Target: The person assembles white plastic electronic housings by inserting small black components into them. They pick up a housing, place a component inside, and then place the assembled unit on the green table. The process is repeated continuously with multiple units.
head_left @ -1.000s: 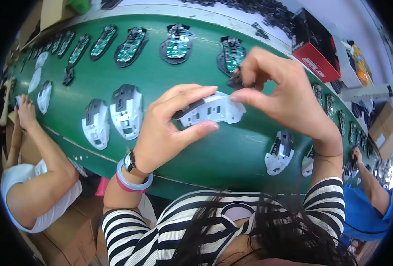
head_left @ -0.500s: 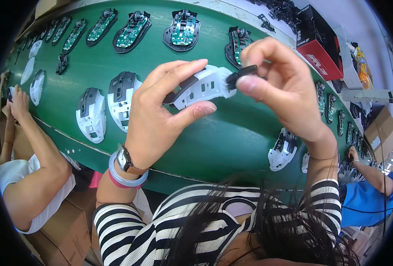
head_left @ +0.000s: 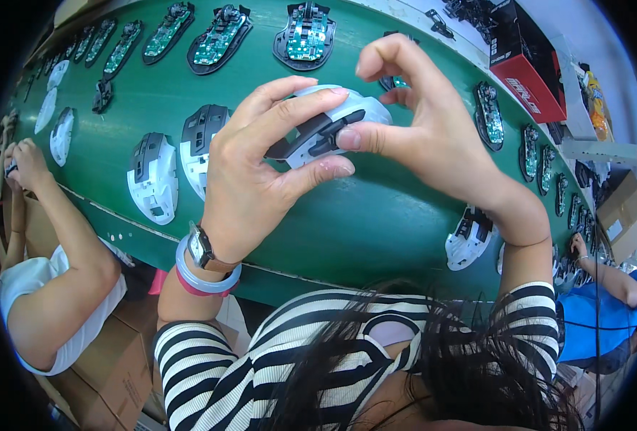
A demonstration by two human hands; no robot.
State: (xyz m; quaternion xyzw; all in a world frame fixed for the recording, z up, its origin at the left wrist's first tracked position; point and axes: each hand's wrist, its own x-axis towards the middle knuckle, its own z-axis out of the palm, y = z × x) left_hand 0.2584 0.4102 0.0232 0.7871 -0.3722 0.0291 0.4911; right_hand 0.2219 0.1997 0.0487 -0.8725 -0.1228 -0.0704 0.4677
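Observation:
My left hand (head_left: 250, 169) grips a white mouse shell (head_left: 367, 108) with dark side panels, fingers over the top and thumb below. The shell is raised above the green bench, its hollow side partly showing. A small black plastic piece (head_left: 326, 138) lies against the inside of the shell. The thumb of my right hand (head_left: 437, 136) presses on that piece, while its index finger is bent up and away; the other fingertips are partly hidden behind the shell. Two similar shells, the nearer one (head_left: 153, 179) fully visible, rest left of my left hand.
Mouse bases with green circuit boards (head_left: 305, 39) line the far side of the green bench (head_left: 361, 223). Another shell (head_left: 468, 241) lies below my right forearm. A black and red box (head_left: 527, 82) stands at the back right. Co-workers sit at the left and right.
The black piece has gone from between my right fingers at the shell's end to inside the shell, under my right thumb. My right index finger has lifted. The shell is tilted differently.

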